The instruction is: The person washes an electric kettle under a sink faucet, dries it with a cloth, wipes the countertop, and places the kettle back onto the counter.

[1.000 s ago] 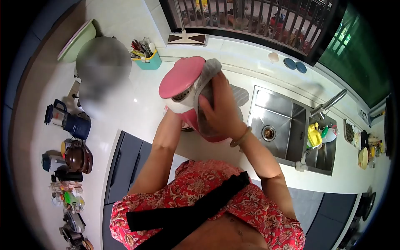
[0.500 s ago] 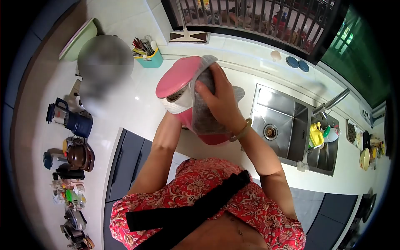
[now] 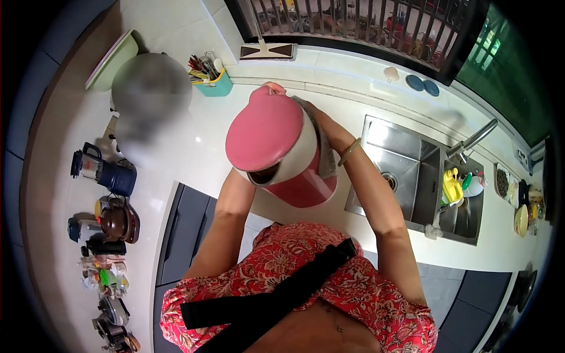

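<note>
A pink and white electric kettle [image 3: 268, 135] is held up over the counter, its pink lid towards me and its body tilted. My left hand [image 3: 275, 88] reaches behind it; only some fingers show at the far edge, closed by the handle, and the rest is hidden. On the kettle's right side, my right hand [image 3: 327, 125] presses a grey cloth [image 3: 327, 154] against the wall, its fingertips mostly out of sight behind the kettle.
Right of the kettle is a steel sink [image 3: 382, 141] with a faucet [image 3: 479, 135] and a yellow bottle [image 3: 451, 187]. A teal utensil holder [image 3: 216, 85] stands at the back. Along the left counter are a blender [image 3: 109, 175], a brown teapot [image 3: 118, 223] and several other items.
The kettle has turned so its lid faces me more. My right hand and the cloth have slid from its front round to the right side, and left fingers now show at the far edge.
</note>
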`<state>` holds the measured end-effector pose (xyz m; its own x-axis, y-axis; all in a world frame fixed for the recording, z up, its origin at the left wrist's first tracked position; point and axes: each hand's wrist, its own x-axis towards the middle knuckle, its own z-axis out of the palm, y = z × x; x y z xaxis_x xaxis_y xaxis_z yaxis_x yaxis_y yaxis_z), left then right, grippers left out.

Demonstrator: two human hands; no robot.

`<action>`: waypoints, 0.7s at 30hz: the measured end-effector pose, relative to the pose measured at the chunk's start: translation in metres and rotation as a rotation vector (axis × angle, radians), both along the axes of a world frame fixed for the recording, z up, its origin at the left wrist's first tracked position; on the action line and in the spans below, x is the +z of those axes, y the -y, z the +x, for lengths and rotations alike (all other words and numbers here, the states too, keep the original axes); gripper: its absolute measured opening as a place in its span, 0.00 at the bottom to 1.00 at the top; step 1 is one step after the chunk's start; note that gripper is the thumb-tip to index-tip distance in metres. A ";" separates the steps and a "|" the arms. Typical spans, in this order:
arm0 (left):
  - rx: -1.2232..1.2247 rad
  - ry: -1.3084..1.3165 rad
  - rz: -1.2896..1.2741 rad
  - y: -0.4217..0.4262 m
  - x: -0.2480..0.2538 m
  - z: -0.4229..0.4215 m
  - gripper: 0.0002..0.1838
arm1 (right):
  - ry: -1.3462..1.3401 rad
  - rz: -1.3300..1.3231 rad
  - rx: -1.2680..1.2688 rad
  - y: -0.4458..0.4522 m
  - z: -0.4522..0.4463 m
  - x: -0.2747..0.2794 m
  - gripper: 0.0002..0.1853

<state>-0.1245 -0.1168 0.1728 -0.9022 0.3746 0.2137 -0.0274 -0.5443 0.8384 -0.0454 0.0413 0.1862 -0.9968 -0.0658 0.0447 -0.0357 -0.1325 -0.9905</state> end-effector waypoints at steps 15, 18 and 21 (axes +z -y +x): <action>0.212 0.127 0.084 -0.002 -0.020 -0.017 0.15 | 0.192 -0.851 -0.141 0.006 0.056 -0.084 0.25; 0.256 0.125 0.102 0.000 -0.019 -0.025 0.15 | -0.334 -0.360 -0.530 0.038 0.042 -0.079 0.24; 0.312 0.127 0.130 0.003 -0.015 -0.033 0.15 | -0.409 -0.096 -0.673 0.051 0.035 -0.079 0.23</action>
